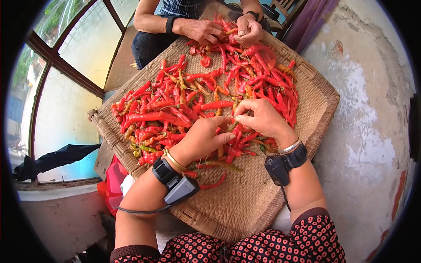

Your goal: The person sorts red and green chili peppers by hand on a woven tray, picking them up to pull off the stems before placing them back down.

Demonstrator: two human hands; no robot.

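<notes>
Many red chili peppers (158, 117), some orange or greenish, lie heaped on a woven tray (239, 193). Over the near part of the heap, my left hand (204, 138) is closed, its fingertips turned toward the right. My right hand (263, 119) meets it there, thumb and index finger pinched together. A small red bit of a chili pepper (233, 120) shows between the fingertips of both hands; the rest of it is hidden by my fingers. Just beyond my fingers lies a longer red chili pepper (217, 105).
Across the tray, a co-worker's two hands (204, 30) are at the far end of the heap. Framed windows (66, 105) and a dark folded umbrella (57, 160) are on the left, near a red plastic object (115, 184). A worn wall (364, 118) stands on the right.
</notes>
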